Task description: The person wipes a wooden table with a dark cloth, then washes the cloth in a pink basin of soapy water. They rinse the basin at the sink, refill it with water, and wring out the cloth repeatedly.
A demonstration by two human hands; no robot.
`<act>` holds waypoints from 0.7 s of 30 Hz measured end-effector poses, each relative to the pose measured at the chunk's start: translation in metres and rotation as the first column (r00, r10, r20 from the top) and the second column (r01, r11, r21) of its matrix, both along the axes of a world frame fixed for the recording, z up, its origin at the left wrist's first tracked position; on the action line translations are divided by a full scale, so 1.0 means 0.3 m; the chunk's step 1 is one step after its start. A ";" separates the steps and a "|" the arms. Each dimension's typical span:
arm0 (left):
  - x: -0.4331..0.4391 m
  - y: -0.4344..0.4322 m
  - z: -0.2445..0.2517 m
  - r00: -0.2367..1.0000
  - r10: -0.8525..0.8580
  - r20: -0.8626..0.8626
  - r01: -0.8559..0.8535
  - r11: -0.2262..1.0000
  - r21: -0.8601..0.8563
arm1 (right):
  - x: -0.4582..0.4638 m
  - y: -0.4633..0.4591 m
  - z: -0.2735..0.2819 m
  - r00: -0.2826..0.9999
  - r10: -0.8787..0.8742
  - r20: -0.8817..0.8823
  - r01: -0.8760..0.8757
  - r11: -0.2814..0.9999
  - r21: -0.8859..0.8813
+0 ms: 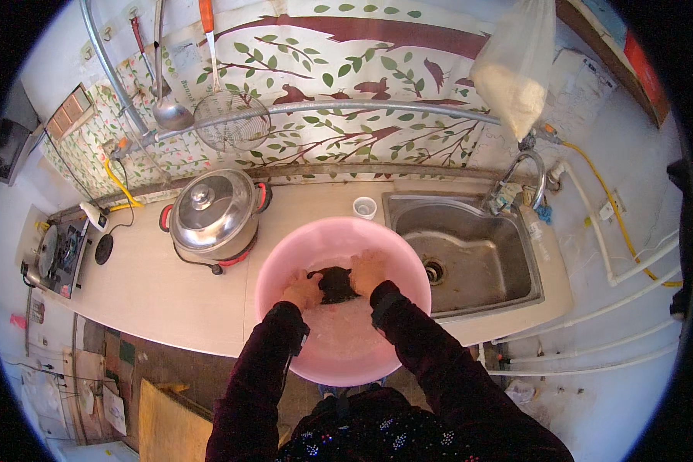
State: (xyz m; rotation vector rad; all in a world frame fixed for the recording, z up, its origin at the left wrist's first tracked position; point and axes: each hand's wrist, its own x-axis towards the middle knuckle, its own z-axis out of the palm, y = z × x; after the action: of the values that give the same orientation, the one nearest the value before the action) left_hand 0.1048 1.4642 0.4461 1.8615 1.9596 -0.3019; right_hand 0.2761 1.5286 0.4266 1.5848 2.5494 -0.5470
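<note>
Before me a large pink plastic basin point(346, 364) rests on the counter, partly over the edge of the sink. Water appears to fill its lower part. A dark piece of cloth point(338, 284) lies in the basin between my hands. My left hand point(304, 290) grips the cloth's left side, fingers curled at its edge. On the other side my right hand point(368, 273) holds the right edge, its fingertips partly hidden under the water or the cloth. Both wrists are in dark sleeves.
Right of the basin is a stainless steel sink point(485, 271) with a curved faucet point(537, 173). A small white cup point(364, 208) stands behind the basin. To the left sits a lidded steel pot point(213, 213); farther left is a gas stove point(60, 257). A filled plastic bag point(511, 86) hangs above the sink.
</note>
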 end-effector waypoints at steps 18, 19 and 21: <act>-0.198 -0.056 0.023 0.750 0.256 0.610 -0.332 0.943 0.012 | -0.039 -0.086 -0.090 0.810 0.551 0.202 -0.574 0.815 0.077; -0.187 -0.046 0.029 0.711 0.326 0.623 -0.388 0.921 -0.038 | -0.031 -0.093 -0.080 0.840 0.438 0.320 -0.495 0.860 0.124; -0.157 -0.038 0.057 0.514 0.561 0.649 -0.525 0.804 -0.279 | -0.029 -0.107 -0.079 0.872 0.386 0.301 -0.425 0.902 0.073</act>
State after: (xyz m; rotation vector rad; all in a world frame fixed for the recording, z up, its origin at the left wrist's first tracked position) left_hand 0.0578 1.4528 0.4632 0.9636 1.7877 0.5065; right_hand 0.2673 1.4964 0.4029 1.0086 2.6248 -0.0940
